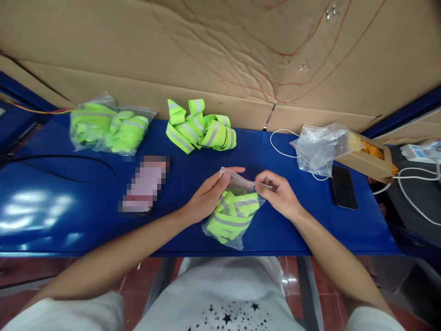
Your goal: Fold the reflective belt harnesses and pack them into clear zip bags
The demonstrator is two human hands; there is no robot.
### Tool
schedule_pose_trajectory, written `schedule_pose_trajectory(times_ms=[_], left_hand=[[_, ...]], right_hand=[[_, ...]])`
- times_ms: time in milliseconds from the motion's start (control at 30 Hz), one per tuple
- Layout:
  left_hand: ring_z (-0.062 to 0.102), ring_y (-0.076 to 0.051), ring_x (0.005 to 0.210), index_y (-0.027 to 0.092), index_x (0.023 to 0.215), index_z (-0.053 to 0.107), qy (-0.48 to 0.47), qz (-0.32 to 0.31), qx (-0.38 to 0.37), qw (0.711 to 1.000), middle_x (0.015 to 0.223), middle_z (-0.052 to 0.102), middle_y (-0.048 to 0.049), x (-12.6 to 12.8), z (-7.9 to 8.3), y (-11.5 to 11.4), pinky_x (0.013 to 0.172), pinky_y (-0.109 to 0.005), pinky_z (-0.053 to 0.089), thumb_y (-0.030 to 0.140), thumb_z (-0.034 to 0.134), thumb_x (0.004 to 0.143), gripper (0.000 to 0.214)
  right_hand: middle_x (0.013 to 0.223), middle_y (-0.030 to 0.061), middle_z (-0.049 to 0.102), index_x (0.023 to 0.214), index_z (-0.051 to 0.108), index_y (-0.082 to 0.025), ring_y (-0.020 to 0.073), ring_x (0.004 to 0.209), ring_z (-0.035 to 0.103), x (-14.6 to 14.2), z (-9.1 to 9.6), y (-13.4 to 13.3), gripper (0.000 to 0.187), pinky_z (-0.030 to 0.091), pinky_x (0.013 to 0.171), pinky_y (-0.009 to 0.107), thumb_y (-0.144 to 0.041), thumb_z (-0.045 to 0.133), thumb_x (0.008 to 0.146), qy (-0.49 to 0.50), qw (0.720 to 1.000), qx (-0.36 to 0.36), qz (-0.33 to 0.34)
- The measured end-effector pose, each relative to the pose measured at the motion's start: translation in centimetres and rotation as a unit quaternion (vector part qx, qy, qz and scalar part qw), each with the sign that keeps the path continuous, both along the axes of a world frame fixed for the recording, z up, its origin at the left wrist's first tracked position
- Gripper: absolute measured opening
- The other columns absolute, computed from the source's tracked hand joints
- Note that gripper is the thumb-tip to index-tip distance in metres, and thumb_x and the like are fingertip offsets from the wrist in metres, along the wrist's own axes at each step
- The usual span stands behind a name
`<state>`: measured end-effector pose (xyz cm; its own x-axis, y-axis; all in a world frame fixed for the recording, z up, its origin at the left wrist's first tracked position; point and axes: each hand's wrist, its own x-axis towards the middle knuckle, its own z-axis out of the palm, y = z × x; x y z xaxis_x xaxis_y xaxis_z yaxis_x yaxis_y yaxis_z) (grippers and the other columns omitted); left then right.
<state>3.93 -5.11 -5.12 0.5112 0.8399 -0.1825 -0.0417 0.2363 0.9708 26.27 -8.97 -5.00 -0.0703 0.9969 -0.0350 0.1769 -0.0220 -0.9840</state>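
A clear zip bag (231, 217) stuffed with neon-yellow reflective bands lies on the blue table (69, 216) in front of me. My left hand (210, 195) pinches the bag's top edge at its left end. My right hand (279, 193) pinches the same edge at the right end. Both hands have their fingers closed on the bag's mouth.
A loose pile of reflective bands (198, 126) sits at the back centre. Two filled bags (108, 126) lie back left. Empty clear bags (319, 147), a dark phone (343, 187), a cardboard box (370, 158) and white cables (413, 193) are on the right. A blurred object (144, 184) lies left of my hands.
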Motion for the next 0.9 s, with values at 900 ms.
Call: schedule_pose_trajectory(times_ms=[900], left_hand=[[0.055,-0.031,0.144,0.025,0.165,0.033,0.003,-0.205,0.056,0.977,0.157,0.055,-0.0146,-0.23,-0.76,-0.76,0.122,-0.049,0.044,0.041,0.085,0.084,0.097]], right_hand=[[0.07,-0.0043,0.05,0.078,0.056,-0.02,0.0094,0.062,0.041,-0.22,-0.63,-0.37,0.017,0.033,0.058,0.024,-0.029,0.069,0.084,-0.026,0.998,-0.006,0.061]])
